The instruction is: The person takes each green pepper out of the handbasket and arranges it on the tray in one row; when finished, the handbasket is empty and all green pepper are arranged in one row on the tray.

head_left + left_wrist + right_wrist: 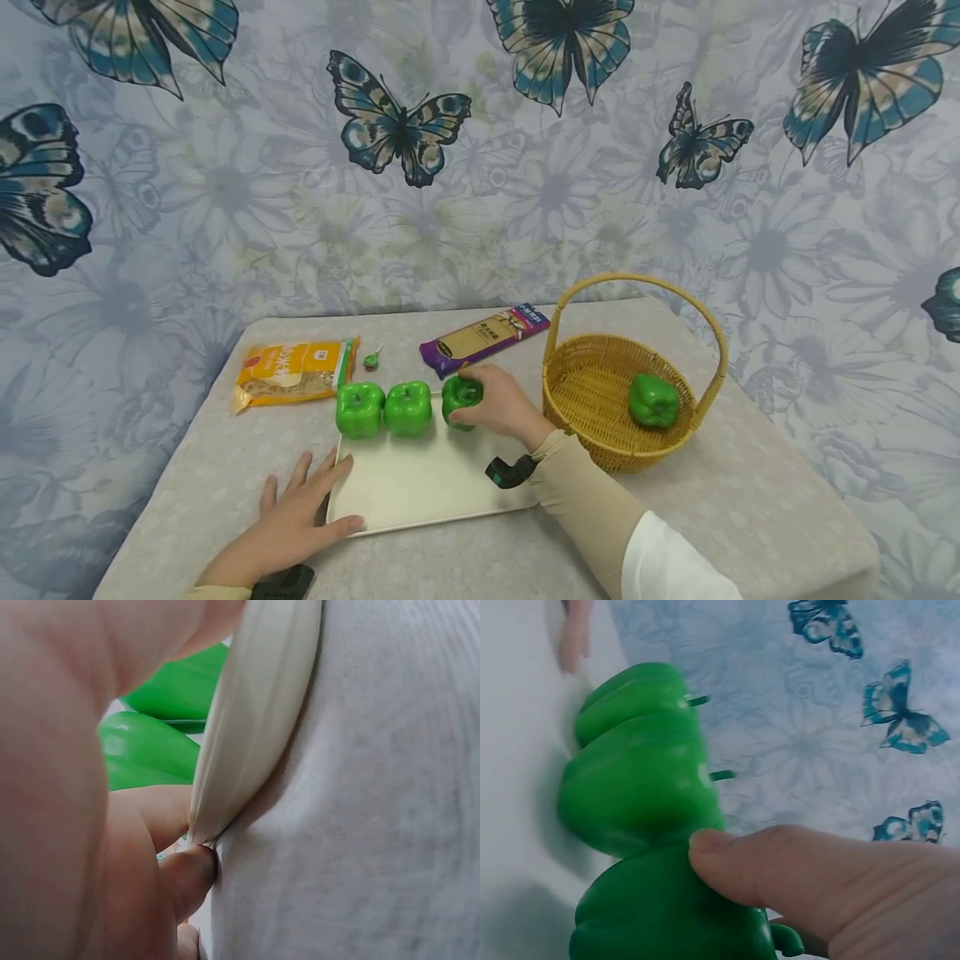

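Note:
Three green peppers stand in a row along the far edge of a cream tray (pixel 427 492). My right hand (pixel 501 406) grips the rightmost pepper (pixel 459 395), thumb on its side; in the right wrist view that pepper (pixel 667 915) fills the bottom, with the middle pepper (pixel 641 787) beside it. The middle pepper (pixel 408 407) and the left pepper (pixel 360 409) stand free. My left hand (pixel 303 510) lies flat on the table, thumb against the tray's near left corner (pixel 255 727). A fourth green pepper (pixel 653 401) lies in a wicker basket (pixel 592 417) to the right.
A yellow food packet (pixel 288 372) lies at the back left, a purple noodle packet (pixel 483 336) behind the tray, a small green object (pixel 371 360) between them. The basket's tall handle (pixel 645 287) arches over it. A butterfly-patterned cloth (pixel 480 150) hangs behind the table.

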A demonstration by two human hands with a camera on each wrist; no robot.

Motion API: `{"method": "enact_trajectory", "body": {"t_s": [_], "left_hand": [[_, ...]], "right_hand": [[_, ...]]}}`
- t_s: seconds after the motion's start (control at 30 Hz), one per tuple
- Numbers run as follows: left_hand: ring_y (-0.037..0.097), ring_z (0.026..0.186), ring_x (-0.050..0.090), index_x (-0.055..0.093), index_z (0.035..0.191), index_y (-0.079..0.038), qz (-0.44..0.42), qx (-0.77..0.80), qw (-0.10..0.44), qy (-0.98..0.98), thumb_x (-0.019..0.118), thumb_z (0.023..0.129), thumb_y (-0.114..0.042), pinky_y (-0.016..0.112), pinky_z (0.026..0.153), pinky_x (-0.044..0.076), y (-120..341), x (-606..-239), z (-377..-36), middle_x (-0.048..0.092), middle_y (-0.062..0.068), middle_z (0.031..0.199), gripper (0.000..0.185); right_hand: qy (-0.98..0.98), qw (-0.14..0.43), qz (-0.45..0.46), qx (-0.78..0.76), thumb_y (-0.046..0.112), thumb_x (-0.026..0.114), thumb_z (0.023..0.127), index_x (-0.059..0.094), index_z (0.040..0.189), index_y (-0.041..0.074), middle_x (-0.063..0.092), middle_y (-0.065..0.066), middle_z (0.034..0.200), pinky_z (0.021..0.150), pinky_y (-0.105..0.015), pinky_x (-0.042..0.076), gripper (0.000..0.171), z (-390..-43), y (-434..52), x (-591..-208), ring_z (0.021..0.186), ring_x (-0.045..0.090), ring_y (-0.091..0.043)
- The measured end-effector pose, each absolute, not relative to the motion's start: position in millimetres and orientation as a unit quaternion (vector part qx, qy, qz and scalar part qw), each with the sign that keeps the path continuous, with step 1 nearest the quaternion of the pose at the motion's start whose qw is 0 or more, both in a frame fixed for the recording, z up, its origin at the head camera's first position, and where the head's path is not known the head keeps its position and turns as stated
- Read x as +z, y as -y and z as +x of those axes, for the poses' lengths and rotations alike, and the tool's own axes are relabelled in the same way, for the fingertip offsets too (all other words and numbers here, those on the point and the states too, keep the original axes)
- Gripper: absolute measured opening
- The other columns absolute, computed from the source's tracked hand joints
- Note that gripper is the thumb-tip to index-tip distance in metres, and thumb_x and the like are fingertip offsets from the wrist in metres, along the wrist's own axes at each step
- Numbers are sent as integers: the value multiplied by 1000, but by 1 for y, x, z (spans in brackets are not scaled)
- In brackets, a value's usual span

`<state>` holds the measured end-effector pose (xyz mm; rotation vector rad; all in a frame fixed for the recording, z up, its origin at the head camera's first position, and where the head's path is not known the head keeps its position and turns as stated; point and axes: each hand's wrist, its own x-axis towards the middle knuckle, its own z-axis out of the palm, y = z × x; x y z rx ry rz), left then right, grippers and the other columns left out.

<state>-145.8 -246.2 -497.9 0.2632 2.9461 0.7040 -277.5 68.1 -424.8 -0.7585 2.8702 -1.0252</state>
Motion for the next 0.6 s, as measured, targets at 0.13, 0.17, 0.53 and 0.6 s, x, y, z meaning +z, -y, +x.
{"method": "enact_trajectory", "body": {"t_s": [0.13,0.17,0.53,0.6], "left_hand": [[52,133,4,36,144,-21,87,234,50,-967,54,74,-72,76,87,-10,246,-499,-146,22,19,150,89],[52,133,3,36,144,-21,88,237,48,-966,55,75,-72,76,87,-10,247,-499,-146,23,19,150,88],[53,133,5,36,144,-19,94,238,40,-966,56,75,-70,76,87,-8,246,-497,-146,24,20,149,87],[53,133,5,36,144,-19,93,236,42,-966,55,75,-70,76,87,-8,245,-497,-146,24,20,149,87]], "right_hand": [[-916,3,-238,-323,43,80,68,56,128,14,54,-3,125,86,-34,46,71,-284,-61,-437,105,52,-18],[-916,1,-239,-323,43,80,68,56,128,14,54,-3,124,86,-34,46,71,-285,-60,-439,105,52,-17],[-916,-9,-235,-327,49,78,67,55,129,18,54,-1,124,88,-36,44,73,-288,-57,-450,107,52,-16],[-914,-4,-233,-332,51,78,68,53,131,19,53,-1,125,89,-36,44,75,-287,-58,-451,108,52,-16]]}}
